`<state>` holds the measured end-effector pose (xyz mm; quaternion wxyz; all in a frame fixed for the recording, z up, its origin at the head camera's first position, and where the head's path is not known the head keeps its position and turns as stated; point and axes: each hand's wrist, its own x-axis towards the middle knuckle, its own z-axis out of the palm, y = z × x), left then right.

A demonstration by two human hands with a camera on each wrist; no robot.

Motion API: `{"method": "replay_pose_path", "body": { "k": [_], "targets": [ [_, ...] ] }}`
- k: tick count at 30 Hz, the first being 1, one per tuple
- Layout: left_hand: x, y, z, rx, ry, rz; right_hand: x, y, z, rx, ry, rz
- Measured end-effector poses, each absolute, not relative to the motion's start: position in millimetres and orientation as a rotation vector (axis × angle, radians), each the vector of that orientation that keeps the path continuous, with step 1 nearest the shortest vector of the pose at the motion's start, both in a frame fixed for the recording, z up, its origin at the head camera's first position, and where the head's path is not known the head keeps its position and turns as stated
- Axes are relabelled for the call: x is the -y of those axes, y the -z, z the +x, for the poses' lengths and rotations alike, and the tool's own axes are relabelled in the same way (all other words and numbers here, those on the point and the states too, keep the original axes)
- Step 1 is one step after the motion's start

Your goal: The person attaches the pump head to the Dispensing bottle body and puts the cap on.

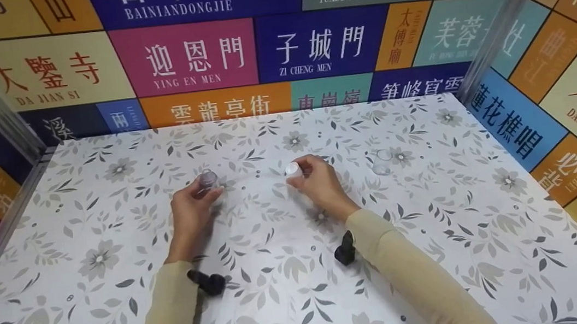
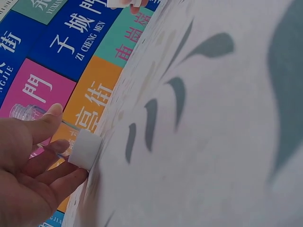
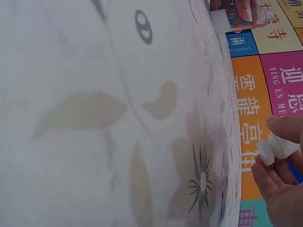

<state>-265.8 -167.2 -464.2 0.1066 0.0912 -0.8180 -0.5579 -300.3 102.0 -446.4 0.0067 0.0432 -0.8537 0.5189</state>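
Clear bottle in the left hand, white plastic piece in the right hand

The two hands are well apart over the far half of a table covered in a flower pattern. The left hand grips the bottle between thumb and fingers; it stands about upright, threaded neck up, with its white base close to the tabletop, though whether they touch is hard to tell. The right hand pinches the white plastic piece, which shows a narrower disc at one end, above the table. To the right of that hand lie two small clear round pieces, side by side. Colourful sign panels line the wall behind.
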Motion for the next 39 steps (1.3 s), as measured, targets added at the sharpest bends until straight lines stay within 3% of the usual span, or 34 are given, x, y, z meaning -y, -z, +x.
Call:
{"method": "replay_pose_path", "body": {
  "k": [39],
  "targets": [
    [167, 464, -266, 2.360, 1.803, 0.349, -78, 410, -302, 2.578, -1.574, 0.358]
  ]
}}
